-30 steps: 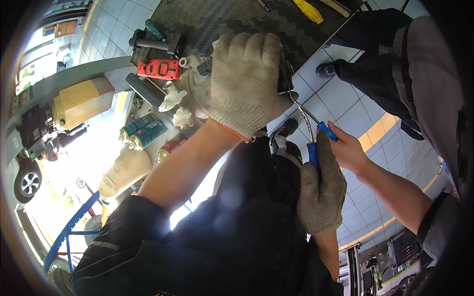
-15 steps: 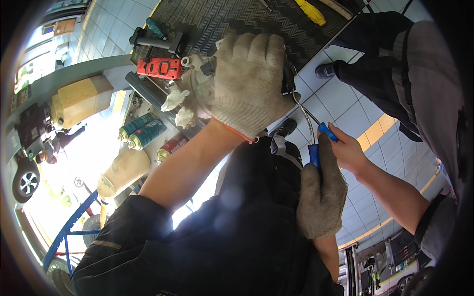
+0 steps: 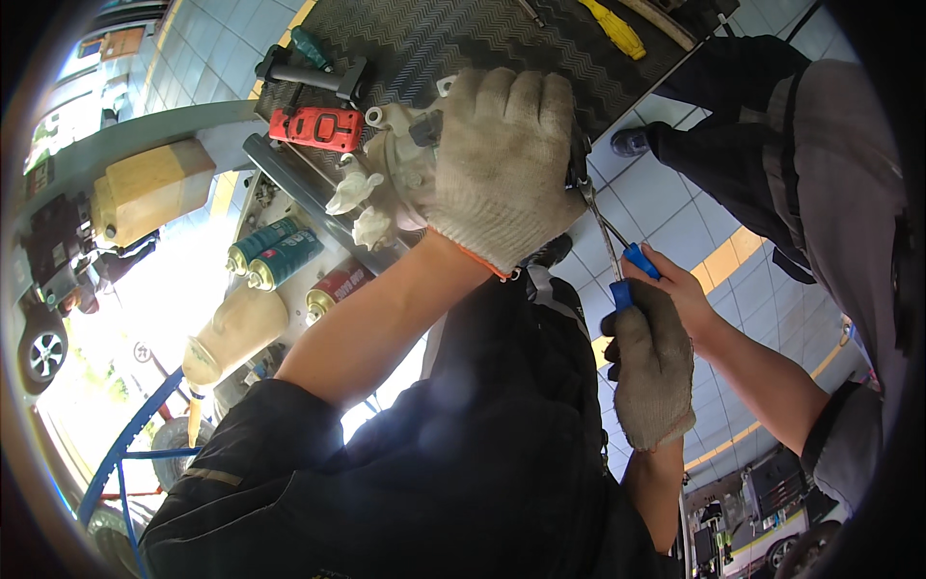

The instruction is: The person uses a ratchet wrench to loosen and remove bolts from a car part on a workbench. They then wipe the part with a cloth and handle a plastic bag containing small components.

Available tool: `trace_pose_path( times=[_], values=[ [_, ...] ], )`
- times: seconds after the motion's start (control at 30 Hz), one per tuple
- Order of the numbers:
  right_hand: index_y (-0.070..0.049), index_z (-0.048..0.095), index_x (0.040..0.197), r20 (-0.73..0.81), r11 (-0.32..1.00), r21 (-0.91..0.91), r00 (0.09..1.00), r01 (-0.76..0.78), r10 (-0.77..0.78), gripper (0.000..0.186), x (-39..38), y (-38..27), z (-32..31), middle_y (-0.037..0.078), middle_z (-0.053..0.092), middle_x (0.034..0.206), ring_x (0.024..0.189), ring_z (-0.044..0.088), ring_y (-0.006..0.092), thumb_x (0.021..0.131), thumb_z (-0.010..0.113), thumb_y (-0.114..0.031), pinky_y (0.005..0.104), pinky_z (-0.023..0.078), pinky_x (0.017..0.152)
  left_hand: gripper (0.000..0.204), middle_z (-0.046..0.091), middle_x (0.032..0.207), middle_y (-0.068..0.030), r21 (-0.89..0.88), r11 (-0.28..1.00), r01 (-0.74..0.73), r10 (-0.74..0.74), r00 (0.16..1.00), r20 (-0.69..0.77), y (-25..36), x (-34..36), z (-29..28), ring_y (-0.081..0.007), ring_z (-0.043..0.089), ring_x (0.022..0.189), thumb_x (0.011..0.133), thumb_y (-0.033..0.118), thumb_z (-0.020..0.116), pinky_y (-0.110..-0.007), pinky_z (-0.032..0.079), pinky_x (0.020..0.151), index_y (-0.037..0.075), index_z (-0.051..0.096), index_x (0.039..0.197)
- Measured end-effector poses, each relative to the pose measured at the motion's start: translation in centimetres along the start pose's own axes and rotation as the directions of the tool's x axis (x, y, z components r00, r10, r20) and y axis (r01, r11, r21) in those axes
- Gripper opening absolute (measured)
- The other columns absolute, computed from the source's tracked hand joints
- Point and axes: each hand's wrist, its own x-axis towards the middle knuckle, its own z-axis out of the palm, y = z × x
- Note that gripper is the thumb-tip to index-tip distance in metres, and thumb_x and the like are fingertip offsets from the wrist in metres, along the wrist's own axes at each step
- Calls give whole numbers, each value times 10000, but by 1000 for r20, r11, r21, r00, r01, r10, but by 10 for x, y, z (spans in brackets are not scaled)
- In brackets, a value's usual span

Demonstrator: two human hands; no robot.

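Note:
My left hand (image 3: 506, 164), in a knit work glove, is closed over the top of a grey cast-metal car part (image 3: 403, 174). The part lies at the bench edge, its middle hidden under the glove. Dark parts of its right end show beside my fingers. My gloved right hand (image 3: 653, 376) grips a blue-handled screwdriver (image 3: 621, 293), its shaft slanting up to that right end. Beside it, a co-worker's bare hand (image 3: 683, 297) holds a second blue-handled screwdriver (image 3: 640, 261). The two shafts converge near the same spot; the exact tip contact is hard to make out.
A ribbed black mat (image 3: 434, 48) covers the bench. On it lie a red tool (image 3: 316, 128), a black-and-grey tool (image 3: 309, 79) and a yellow-handled tool (image 3: 615, 29). Spray cans (image 3: 287, 259) stand to the left. The co-worker's dark-trousered leg (image 3: 719, 154) is on the right.
My left hand and the metal part have shifted slightly right in view. My right hand has moved right and a little up with its screwdriver, and both shafts now look straighter at the part's end.

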Motion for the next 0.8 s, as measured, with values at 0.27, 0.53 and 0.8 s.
trace_pose_path(
  times=[0.27,0.53,0.8],
  values=[
    [-15,600,1723,9,904,-267,939,334,-344,599,7,13,11,240,844,1159,933,808,321,1140,627,-150,427,647,943,952,764,1382,-162,15,1000,-13,13,1000,-27,1,1,1,-390,698,1360,617,378,1068,-606,481,1268,50,715,1439],
    [-1,529,1788,297,888,417,952,-196,71,665,-11,-23,5,6,594,709,560,493,57,1149,579,-178,259,371,530,994,755,1381,-156,-12,1000,8,-8,1000,7,0,0,1,-386,691,1355,603,415,1083,-604,479,1259,57,700,1448],
    [-15,622,1691,272,915,395,962,-86,-27,583,-8,-9,-2,51,672,836,595,562,94,1123,618,-149,260,423,562,990,739,1388,-150,-21,1000,7,-7,1000,-12,-1,-1,3,-388,685,1352,604,388,1078,-618,483,1245,59,689,1452]
  ],
)
